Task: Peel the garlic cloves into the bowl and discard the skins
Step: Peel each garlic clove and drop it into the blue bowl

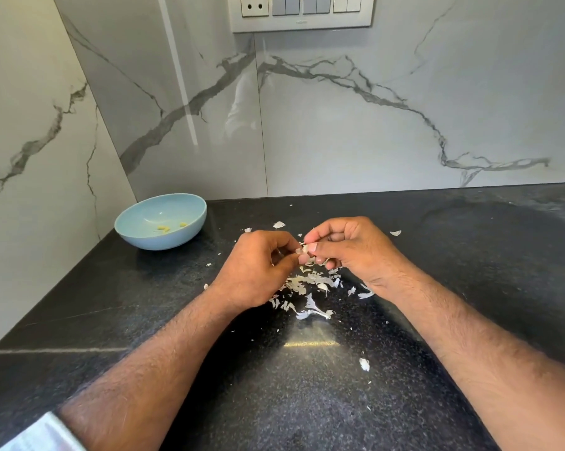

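A small white garlic clove (303,249) sits between both hands above the black counter. My left hand (258,268) pinches it from the left with curled fingers, and my right hand (349,249) pinches it from the right with thumb and fingertips. A heap of white garlic skins (307,288) lies on the counter just below the hands. The light blue bowl (138,237) stands at the back left corner with a few yellowish peeled cloves (164,227) in it.
Loose skin flakes are scattered about the black counter (437,255), one larger piece (364,364) lying nearer to me. Marble walls close off the back and the left side. A switch panel (302,11) is mounted on the back wall.
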The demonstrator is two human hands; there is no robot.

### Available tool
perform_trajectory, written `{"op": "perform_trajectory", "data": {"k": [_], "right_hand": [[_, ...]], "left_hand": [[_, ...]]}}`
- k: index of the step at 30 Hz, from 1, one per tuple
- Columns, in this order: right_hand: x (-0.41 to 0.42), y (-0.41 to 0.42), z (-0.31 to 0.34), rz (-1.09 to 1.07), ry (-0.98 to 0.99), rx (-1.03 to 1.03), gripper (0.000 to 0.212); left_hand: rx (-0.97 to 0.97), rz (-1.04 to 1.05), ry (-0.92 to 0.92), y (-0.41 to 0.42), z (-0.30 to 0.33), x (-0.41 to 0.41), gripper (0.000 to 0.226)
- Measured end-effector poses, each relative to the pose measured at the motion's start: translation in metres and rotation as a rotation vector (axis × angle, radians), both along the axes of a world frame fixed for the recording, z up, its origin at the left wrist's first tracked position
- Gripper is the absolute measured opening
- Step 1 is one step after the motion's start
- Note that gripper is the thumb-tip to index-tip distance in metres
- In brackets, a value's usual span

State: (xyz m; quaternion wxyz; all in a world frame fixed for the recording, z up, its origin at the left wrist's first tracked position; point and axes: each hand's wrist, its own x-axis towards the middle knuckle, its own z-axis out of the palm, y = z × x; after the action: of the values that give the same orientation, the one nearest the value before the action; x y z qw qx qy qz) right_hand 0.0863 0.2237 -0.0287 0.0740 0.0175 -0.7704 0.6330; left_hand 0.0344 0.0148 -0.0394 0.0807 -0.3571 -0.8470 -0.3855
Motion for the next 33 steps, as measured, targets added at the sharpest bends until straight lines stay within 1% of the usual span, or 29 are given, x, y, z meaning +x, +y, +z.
{"op": "perform_trajectory", "data": {"k": [2, 4, 6, 10, 13, 15, 16, 18, 19, 23, 26, 28, 30, 31, 33], "right_hand": [[0.001, -0.002, 0.000, 0.038, -0.007, 0.005, 0.012], [0.003, -0.002, 0.001, 0.076, -0.024, -0.016, 0.015], [0.003, -0.002, 0.001, 0.101, -0.043, -0.071, 0.017], [0.003, -0.002, 0.001, 0.112, -0.077, -0.212, 0.013], [0.005, -0.001, 0.006, 0.087, -0.090, -0.294, 0.010], [0.005, 0.001, 0.007, 0.086, -0.095, -0.308, 0.013], [0.006, 0.001, 0.007, 0.090, -0.092, -0.311, 0.016], [0.005, 0.002, 0.005, 0.100, -0.081, -0.315, 0.019], [0.005, 0.002, 0.004, 0.107, -0.078, -0.308, 0.021], [0.005, 0.001, 0.004, 0.105, -0.062, -0.207, 0.026], [0.004, 0.001, 0.005, 0.073, -0.038, -0.184, 0.025], [0.003, 0.002, 0.005, 0.066, -0.026, -0.156, 0.023], [0.003, 0.002, 0.002, 0.063, -0.025, -0.124, 0.022], [0.002, 0.001, 0.001, 0.061, -0.024, -0.115, 0.022], [0.003, 0.000, 0.002, 0.061, -0.020, -0.123, 0.022]], "left_hand": [[0.019, -0.017, -0.003, 0.000, 0.000, 0.001, 0.013], [0.017, -0.024, -0.019, 0.000, 0.000, 0.001, 0.013], [0.023, -0.034, -0.045, -0.001, 0.002, 0.001, 0.015], [0.092, -0.087, -0.124, -0.001, 0.008, 0.006, 0.017], [0.070, -0.007, -0.058, -0.001, 0.010, 0.006, 0.017], [-0.023, 0.056, -0.040, -0.006, 0.011, 0.002, 0.011], [-0.098, 0.078, -0.035, -0.009, 0.012, 0.000, 0.020], [-0.223, 0.091, -0.023, -0.015, 0.014, -0.003, 0.046], [-0.241, 0.091, -0.015, -0.016, 0.014, -0.002, 0.050], [-0.175, 0.124, 0.005, -0.015, 0.018, -0.002, 0.029], [-0.128, 0.090, -0.046, -0.016, 0.019, -0.003, 0.004], [-0.155, 0.061, -0.048, -0.015, 0.018, -0.002, 0.027], [-0.156, 0.046, -0.067, -0.016, 0.016, -0.002, 0.042], [-0.133, 0.031, -0.094, -0.015, 0.013, -0.002, 0.042], [-0.044, -0.019, -0.179, -0.013, 0.009, -0.004, 0.028]]}}
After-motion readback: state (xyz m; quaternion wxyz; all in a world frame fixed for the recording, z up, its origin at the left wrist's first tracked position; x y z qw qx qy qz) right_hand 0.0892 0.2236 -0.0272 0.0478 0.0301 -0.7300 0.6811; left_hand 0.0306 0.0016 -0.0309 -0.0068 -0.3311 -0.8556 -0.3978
